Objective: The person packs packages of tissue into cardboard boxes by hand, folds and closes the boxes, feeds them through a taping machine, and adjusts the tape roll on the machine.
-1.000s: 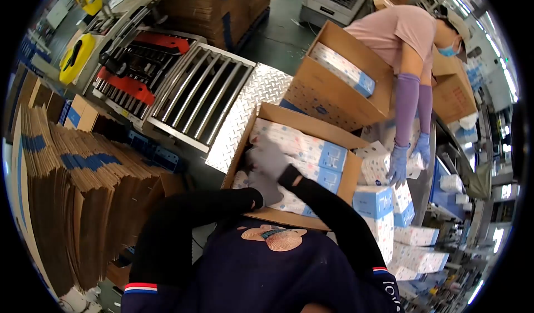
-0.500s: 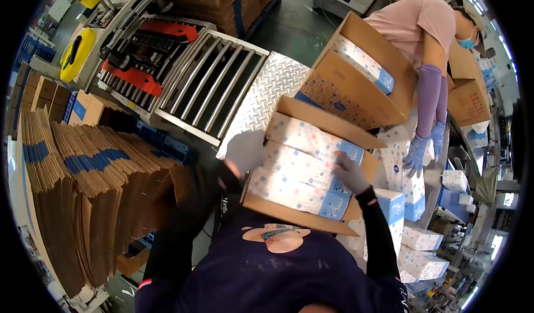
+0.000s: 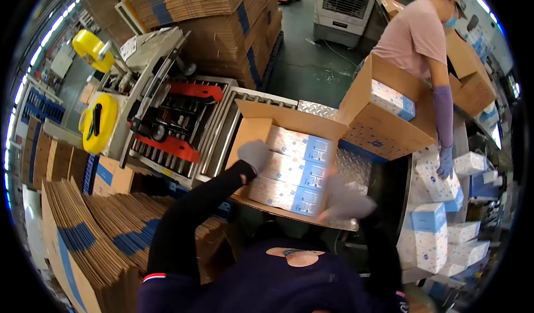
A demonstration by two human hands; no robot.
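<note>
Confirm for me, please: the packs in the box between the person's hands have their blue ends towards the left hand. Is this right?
No: in the head view, the packs in that box have their blue ends towards the right hand, not the left hand.

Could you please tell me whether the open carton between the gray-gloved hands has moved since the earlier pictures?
Yes, the open carton has moved toward the roller conveyor, and now hides part of its rollers.
</note>
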